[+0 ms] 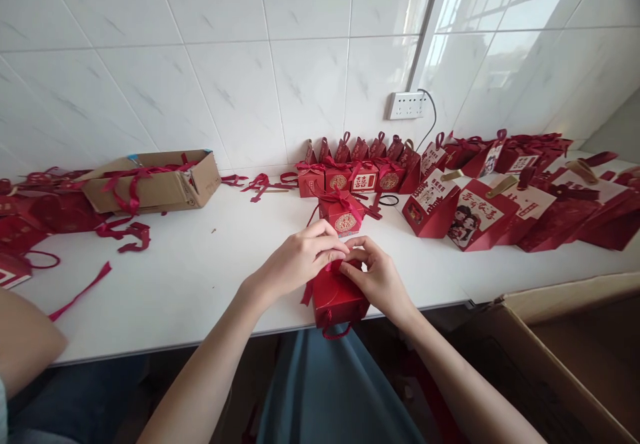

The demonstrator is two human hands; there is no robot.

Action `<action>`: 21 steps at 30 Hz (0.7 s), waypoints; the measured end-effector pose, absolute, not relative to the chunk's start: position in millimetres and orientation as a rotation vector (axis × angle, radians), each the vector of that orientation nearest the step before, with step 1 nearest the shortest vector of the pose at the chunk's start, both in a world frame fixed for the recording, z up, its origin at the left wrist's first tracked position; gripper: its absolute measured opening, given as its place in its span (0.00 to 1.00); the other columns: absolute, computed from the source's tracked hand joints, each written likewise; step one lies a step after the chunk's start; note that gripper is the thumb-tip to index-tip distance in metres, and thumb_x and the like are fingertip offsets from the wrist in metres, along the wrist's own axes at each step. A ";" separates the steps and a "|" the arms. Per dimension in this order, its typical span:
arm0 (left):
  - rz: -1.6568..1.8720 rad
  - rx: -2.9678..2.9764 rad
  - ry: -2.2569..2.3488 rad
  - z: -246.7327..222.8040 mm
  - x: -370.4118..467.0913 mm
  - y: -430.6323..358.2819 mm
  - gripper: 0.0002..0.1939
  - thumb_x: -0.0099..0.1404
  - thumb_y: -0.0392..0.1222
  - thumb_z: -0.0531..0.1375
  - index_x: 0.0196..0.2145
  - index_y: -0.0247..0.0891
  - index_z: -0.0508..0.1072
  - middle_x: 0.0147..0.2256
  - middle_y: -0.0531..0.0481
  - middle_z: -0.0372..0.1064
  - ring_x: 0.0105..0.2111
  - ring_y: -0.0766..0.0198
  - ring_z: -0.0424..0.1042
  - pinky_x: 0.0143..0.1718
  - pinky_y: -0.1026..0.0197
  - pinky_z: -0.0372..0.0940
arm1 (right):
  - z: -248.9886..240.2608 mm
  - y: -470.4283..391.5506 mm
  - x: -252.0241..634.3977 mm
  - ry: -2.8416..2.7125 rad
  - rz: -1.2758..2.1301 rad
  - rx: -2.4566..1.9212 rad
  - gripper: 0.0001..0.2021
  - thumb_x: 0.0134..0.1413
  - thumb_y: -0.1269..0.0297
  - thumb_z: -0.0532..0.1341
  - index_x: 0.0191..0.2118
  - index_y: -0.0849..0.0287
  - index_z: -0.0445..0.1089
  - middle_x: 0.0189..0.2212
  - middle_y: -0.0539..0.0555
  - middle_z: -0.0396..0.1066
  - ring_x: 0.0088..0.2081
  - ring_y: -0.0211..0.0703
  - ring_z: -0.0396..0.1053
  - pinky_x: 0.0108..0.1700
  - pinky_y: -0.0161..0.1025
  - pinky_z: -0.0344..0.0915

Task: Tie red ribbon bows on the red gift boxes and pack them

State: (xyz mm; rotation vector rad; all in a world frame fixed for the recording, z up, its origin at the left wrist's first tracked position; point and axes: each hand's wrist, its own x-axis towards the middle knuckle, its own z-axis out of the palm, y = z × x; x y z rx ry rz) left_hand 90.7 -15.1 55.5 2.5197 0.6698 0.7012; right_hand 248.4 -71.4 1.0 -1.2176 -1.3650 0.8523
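Observation:
A red gift box (340,301) with a twisted cord handle rests at the table's front edge, its cord hanging over the side. Above its lid, my left hand (307,251) is closed in a pinch on a red ribbon (307,292), one end of which trails down the box's left side. My right hand (377,276) pinches at the same ribbon from the right, thumb and forefinger over the lid. The fingers partly hide the ribbon where they meet. Just behind stands another red box (345,221) with a ribbon bow and a round gold pattern.
Red boxes (313,183) line the wall, and triangular gift bags (433,204) stand to the right. At the left, a cardboard box (150,191) holds ribbons. An open carton (560,364) sits below the table at right. Another person's arm (27,341) reaches in at lower left.

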 end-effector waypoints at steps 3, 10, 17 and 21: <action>0.728 2.356 0.724 50.4 93.4 -7.0 0.08 0.66 0.41 0.54 0.37 0.41 0.73 0.36 0.52 0.69 0.34 0.66 0.69 0.37 0.64 0.63 | 1.0 -71.4 247.7 -1.315 0.941 -1.179 0.10 0.49 0.62 0.61 0.35 0.54 0.58 0.26 0.46 0.75 0.28 0.40 0.69 0.31 0.35 0.61; 0.712 2.193 0.895 24.9 88.6 1.1 0.08 0.64 0.46 0.55 0.33 0.40 0.69 0.33 0.54 0.71 0.33 0.65 0.69 0.35 0.63 0.63 | -3.7 -70.1 249.1 -1.223 1.058 -1.090 0.15 0.47 0.57 0.65 0.32 0.54 0.57 0.27 0.49 0.76 0.29 0.40 0.69 0.29 0.34 0.60; 0.830 2.363 0.781 10.2 80.5 -6.8 0.02 0.62 0.37 0.57 0.32 0.39 0.69 0.35 0.50 0.70 0.40 0.61 0.67 0.44 0.58 0.63 | -6.8 -69.0 246.5 -1.205 1.016 -0.994 0.15 0.47 0.55 0.65 0.30 0.56 0.58 0.26 0.49 0.72 0.30 0.40 0.70 0.32 0.35 0.63; 0.844 2.438 0.687 8.9 77.9 -11.9 0.04 0.62 0.34 0.56 0.31 0.38 0.69 0.37 0.47 0.71 0.43 0.60 0.66 0.46 0.57 0.63 | -7.5 -69.4 245.7 -1.275 0.897 -1.040 0.11 0.49 0.59 0.63 0.29 0.56 0.59 0.26 0.48 0.69 0.29 0.38 0.68 0.32 0.34 0.62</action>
